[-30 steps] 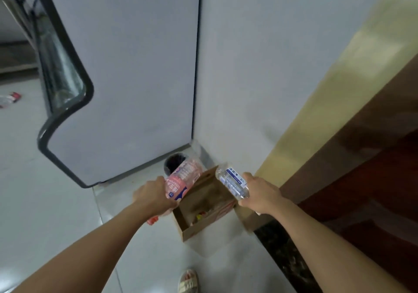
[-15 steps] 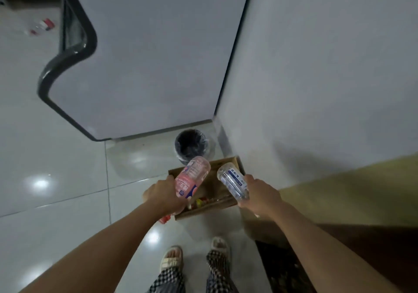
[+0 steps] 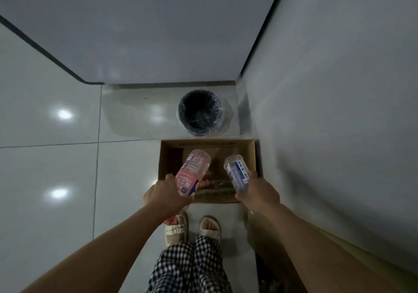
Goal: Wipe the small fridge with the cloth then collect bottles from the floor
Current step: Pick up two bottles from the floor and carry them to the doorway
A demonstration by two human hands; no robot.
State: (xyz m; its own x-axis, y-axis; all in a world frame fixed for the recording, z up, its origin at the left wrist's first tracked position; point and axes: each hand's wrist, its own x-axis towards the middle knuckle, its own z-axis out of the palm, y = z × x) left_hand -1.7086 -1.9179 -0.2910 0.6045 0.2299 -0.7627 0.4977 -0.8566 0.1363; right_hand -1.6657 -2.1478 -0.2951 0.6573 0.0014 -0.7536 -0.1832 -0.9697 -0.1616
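Head view: we look straight down at our two arms reaching toward the centre of the frame.
Box edges: an open cardboard box (image 3: 253, 157) sits on the floor (image 3: 52, 179) at centre; its right wall runs close along the grey wall (image 3: 339, 134) filling the right of the frame, and its near rim lies just beyond our sandalled feet (image 3: 192, 229).
Bin: a round dark waste bin (image 3: 200, 111) with a plastic liner stands just above the box, near the lower edge of the fridge (image 3: 147, 32) that fills the upper part of the frame.
Open room: the glossy tiled floor lies bare across the left of the frame; to the right the wall closes us in.
Left hand: our left hand (image 3: 165, 196) is over the near left rim of the box, fingers curled round the lower part of a pink-labelled bottle (image 3: 193, 172), which tilts up and away over the box.
Right hand: our right hand (image 3: 260, 194) is over the near right rim, fingers wrapped round a clear bottle with a blue and white label (image 3: 237, 172), its base likewise tilted away over the box.
Inside the box: something clear and something red-yellow lie at the bottom between the two bottles; we cannot tell what they are.
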